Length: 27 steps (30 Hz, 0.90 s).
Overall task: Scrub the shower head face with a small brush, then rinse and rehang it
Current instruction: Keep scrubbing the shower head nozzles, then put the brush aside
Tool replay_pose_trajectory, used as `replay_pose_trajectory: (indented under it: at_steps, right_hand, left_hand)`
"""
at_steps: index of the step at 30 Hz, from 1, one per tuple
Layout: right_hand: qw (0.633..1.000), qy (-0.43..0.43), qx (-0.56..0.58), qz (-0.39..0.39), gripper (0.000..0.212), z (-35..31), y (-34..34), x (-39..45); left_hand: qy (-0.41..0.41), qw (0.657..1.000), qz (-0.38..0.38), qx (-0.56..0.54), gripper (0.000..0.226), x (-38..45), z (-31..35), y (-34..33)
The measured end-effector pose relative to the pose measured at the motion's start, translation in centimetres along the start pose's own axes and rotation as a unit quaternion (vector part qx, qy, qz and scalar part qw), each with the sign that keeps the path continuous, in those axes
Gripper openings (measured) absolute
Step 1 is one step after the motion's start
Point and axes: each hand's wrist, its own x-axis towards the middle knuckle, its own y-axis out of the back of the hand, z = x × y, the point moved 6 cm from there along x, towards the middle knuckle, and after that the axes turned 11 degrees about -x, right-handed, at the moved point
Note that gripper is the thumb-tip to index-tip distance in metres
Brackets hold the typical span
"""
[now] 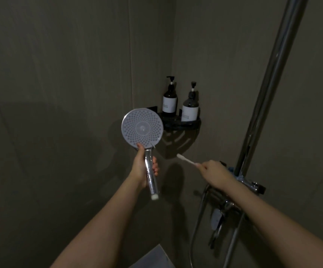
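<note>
One wide camera on my head looks forward and slightly down into the dim grey-tiled shower corner (173,55), close, at arm's reach.

Shower head (142,129): matt pale-grey plastic face w/ rows of small nozzle dots; handle glossy chrome, white plastic end cap. Brush (185,160): white plastic, smooth. Riser pipe (269,89) & mixer (251,185): polished metal, reflective. Two pump bottles (180,102): dark glossy, matt white labels. Corner shelf (184,123): black, slight sheen. Walls (60,74): matt grey-brown panels, faint grain.
</note>
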Motion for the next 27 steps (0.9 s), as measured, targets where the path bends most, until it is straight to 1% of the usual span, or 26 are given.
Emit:
replay_pose_trajectory:
  at_steps: [3, 5, 7, 9, 11, 14, 20, 25, 27]
  right_hand:
    - [0.997, 0.004, 0.038, 0.061, 0.033, -1.8, 1.1, 1.5]
    - [0.996, 0.008, 0.052, 0.070, 0.028, -2.6, 1.3, 2.9]
    - [0.995, 0.013, 0.062, 0.072, 0.029, -3.1, 1.6, 4.3]
    - [0.992, 0.015, 0.083, 0.091, 0.030, -3.4, 2.3, 5.7]
    - [0.988, 0.005, 0.101, 0.115, 0.029, -3.8, 3.4, 6.7]
    - [0.985, -0.003, 0.097, 0.144, 0.028, -4.6, 4.8, 8.6]
    - [0.979, -0.017, 0.095, 0.181, 0.027, -6.6, 6.4, 13.0]
    - [0.976, -0.041, 0.106, 0.187, 0.026, -9.1, 8.5, 17.7]
    - [0.977, -0.047, 0.084, 0.191, 0.024, -10.0, 9.3, 19.3]
  left_hand:
    - [-0.026, 1.000, -0.007, 0.008, 0.069, 0.8, 1.6, -1.6]
    - [-0.047, 0.998, -0.008, 0.028, 0.064, 1.3, 3.0, -2.4]
    - [-0.076, 0.996, -0.005, 0.055, 0.052, 1.7, 4.6, -3.1]
    - [-0.110, 0.991, 0.000, 0.069, 0.040, 2.3, 6.1, -3.6]
    - [-0.138, 0.989, -0.004, 0.057, 0.033, 3.0, 7.5, -4.0]
    - [-0.159, 0.987, -0.018, 0.025, 0.033, 4.7, 9.2, -4.6]
    - [-0.160, 0.984, -0.074, -0.007, 0.036, 9.1, 12.0, -5.5]
    - [-0.141, 0.985, -0.103, -0.008, 0.037, 12.7, 13.9, -5.7]
    - [-0.136, 0.985, -0.107, -0.004, 0.037, 13.7, 14.3, -5.6]
